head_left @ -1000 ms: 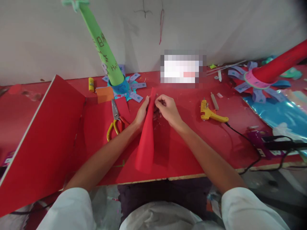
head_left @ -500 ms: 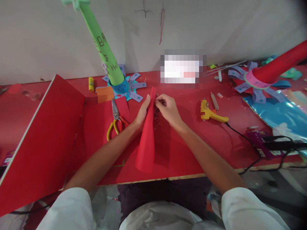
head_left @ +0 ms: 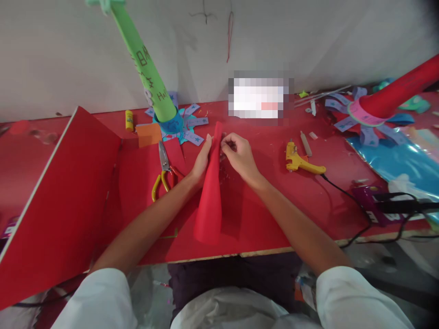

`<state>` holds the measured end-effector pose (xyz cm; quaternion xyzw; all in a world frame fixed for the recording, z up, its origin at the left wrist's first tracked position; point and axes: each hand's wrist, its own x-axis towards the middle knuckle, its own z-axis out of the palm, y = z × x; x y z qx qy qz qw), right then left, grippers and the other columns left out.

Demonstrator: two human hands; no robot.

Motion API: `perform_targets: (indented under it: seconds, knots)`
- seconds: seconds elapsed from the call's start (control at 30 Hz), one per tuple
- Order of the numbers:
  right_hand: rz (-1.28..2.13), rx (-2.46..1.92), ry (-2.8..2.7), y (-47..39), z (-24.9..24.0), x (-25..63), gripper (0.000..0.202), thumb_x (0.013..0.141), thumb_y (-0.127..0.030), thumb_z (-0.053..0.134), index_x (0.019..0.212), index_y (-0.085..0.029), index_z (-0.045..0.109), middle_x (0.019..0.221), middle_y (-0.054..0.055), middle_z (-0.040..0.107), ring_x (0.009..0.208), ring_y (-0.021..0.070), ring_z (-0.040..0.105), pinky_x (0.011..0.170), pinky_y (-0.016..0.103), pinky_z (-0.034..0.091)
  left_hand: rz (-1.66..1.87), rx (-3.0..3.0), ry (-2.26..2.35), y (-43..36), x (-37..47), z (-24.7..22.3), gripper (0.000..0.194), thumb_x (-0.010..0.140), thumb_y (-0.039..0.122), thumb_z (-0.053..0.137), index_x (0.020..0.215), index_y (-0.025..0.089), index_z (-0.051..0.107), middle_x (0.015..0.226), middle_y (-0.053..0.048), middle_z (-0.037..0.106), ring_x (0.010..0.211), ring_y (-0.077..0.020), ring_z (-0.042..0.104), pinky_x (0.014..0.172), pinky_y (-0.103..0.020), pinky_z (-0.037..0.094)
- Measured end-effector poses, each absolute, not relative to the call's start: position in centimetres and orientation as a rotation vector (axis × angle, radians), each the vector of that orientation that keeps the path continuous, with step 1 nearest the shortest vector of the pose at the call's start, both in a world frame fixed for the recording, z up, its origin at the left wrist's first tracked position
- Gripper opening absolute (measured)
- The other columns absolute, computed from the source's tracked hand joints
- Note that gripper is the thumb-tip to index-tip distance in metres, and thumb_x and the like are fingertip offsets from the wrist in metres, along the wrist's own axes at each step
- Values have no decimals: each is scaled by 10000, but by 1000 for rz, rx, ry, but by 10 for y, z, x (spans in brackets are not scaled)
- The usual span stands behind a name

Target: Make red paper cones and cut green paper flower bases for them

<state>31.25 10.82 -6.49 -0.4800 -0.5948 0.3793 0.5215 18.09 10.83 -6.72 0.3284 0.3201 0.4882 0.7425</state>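
Observation:
A red paper cone (head_left: 211, 201) lies between my hands, its narrow end pointing away from me and its wide end near the table's front edge. My left hand (head_left: 202, 160) holds the cone's left side near the narrow end, thumb up; its other fingers are partly hidden behind the paper. My right hand (head_left: 240, 155) is on the other side, fingers curled and pinched against the cone's edge. Left of my left hand rest scissors (head_left: 164, 169) with yellow and red handles, on a sheet of red paper (head_left: 133, 173).
A green paper tower (head_left: 147, 68) stands at the back left beside a glue stick (head_left: 129, 120) and an orange paper piece (head_left: 148, 135). A red board (head_left: 58, 192) leans upright at left. At right are a yellow glue gun (head_left: 302, 162), a red paper tower (head_left: 404, 93) and a blue plastic sheet (head_left: 380, 160).
Almost nothing moves. Both hands keep their places at the cone's narrow end, and the whole view shifts slightly.

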Motion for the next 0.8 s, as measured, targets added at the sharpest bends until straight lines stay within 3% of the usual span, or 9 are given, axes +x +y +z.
perform_targets:
  seconds: [0.13,0.27,0.4,0.57,0.8]
  knots:
    - [1003,-1113,-1366,108,-68,311,129,928,-311,615,814,-255,596,801,10,646,723,194,640,700,361,541,1129,776,657,110,180,-73,386,1033,539,655,1199,214,779,1133,-84,816,1200,-261,773,994,-352,659]
    - [1091,-1065,-1343,108,-69,310,181,955,-375,643,835,-252,588,851,12,647,759,182,647,722,344,560,1142,841,666,108,179,-71,457,878,501,827,1223,214,743,1175,-92,810,1213,-279,769,962,-345,650]
    - [1130,-1029,-1340,107,-68,308,246,960,-441,663,833,-246,585,978,35,670,827,173,636,735,320,584,1138,837,698,105,179,-64,476,843,461,823,1234,207,729,1233,-111,807,1277,-310,745,1037,-386,628]
    - [1217,-969,-1298,105,-65,307,242,943,-427,671,827,-243,565,1203,58,680,894,169,648,784,320,606,1109,816,720,104,177,-60,474,842,420,796,1250,189,730,1189,-117,816,1206,-314,774,972,-374,637]
    - [1220,-1027,-1296,107,-69,306,239,949,-450,639,847,-257,539,957,20,607,892,185,641,799,328,597,1115,809,688,103,177,-55,447,854,388,752,1255,192,736,1359,-128,768,1348,-315,706,1092,-404,594]
